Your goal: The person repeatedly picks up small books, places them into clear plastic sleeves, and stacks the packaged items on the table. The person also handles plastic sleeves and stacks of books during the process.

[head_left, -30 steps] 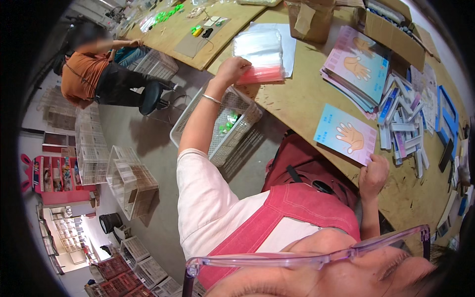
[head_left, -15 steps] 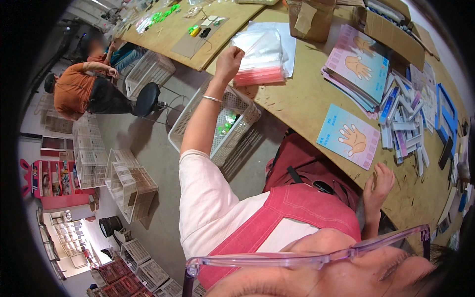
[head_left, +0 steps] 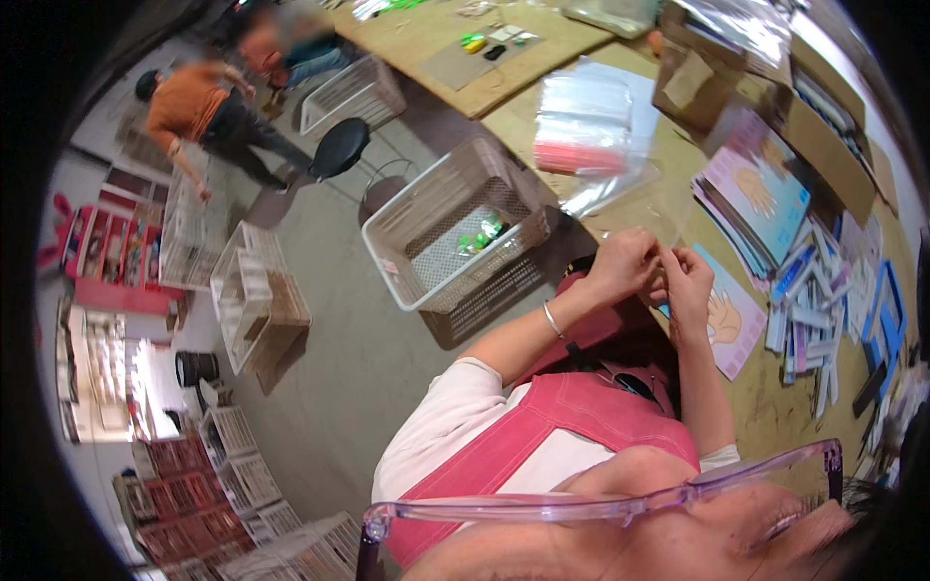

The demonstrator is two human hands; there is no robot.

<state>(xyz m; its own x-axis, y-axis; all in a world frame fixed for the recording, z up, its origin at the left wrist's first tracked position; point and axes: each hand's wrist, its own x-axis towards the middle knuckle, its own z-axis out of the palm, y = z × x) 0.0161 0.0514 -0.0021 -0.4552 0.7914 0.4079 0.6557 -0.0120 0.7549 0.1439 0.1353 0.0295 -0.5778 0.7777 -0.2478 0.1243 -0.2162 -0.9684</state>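
My left hand [head_left: 628,263], with a thin bracelet at its wrist, meets my right hand [head_left: 689,286] above the table's near edge. Both have their fingers pinched together on the edge of a clear plastic bag [head_left: 620,198], which spreads away from them over the table. Partly hidden behind my right hand lies a pink and blue card [head_left: 728,334] printed with an open palm. Farther off is the stack of clear bags [head_left: 583,111] with red-pink ends, resting on white paper.
To the right are a pile of palm-print cards [head_left: 760,198], a heap of small white and blue pieces [head_left: 809,300] and a blue frame [head_left: 886,329]. Cardboard boxes [head_left: 823,145] stand behind. A white crate [head_left: 387,261] sits on the floor; a person in orange [head_left: 189,102] stands beyond a stool [head_left: 341,150].
My left hand has come from the bag stack toward me with a clear bag. My right hand has risen from beside the card and closed on the bag too. The view has shifted.
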